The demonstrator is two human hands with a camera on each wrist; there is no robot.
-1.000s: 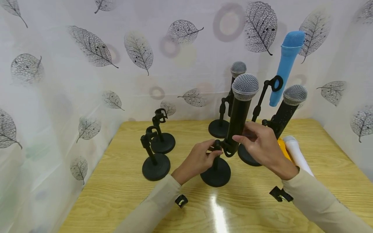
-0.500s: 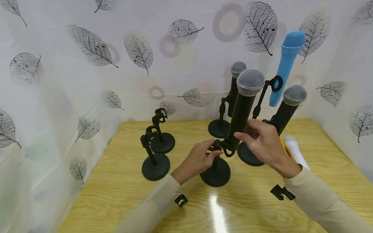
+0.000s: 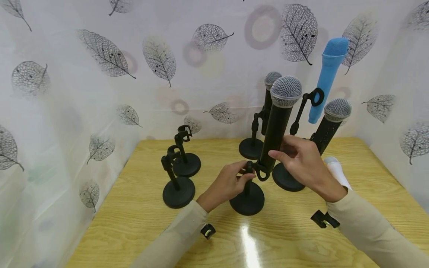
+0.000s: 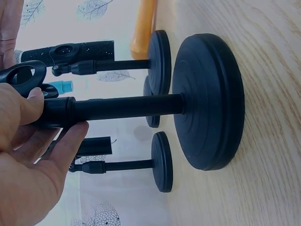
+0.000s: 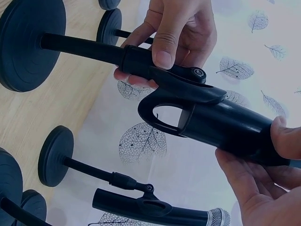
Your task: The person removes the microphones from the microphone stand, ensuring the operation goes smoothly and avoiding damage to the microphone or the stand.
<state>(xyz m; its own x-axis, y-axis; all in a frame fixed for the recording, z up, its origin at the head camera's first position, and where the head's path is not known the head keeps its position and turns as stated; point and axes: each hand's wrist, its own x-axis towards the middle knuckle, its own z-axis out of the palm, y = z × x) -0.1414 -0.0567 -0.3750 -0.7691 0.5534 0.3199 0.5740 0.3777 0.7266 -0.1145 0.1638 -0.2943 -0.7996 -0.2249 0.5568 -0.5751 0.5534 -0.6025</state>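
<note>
My left hand [image 3: 225,187] pinches the top of a black desktop microphone stand [image 3: 247,203], just below its clip [image 4: 28,77]. The stand's round base is on the table. My right hand [image 3: 306,165] holds a black microphone [image 3: 276,128] with a silver mesh head, fingers and thumb around its lower body. It leans to the right, head up. In the right wrist view, the microphone's lower end [image 5: 207,123] lies in the clip's mouth, with the open loop of the clip [image 5: 146,110] sticking out past it.
Two bare stands [image 3: 178,191] [image 3: 186,164] are at left. Behind and right, stands hold a black microphone [image 3: 267,102], a blue microphone [image 3: 326,82] and another black one [image 3: 326,130]. A white microphone [image 3: 336,172] lies at right. A leaf-patterned curtain [image 3: 151,93] backs the wooden table [image 3: 140,230].
The microphone in my right hand has shifted slightly up and to the right, its lower end drawn higher in the clip. My left hand keeps its grip on the stand.
</note>
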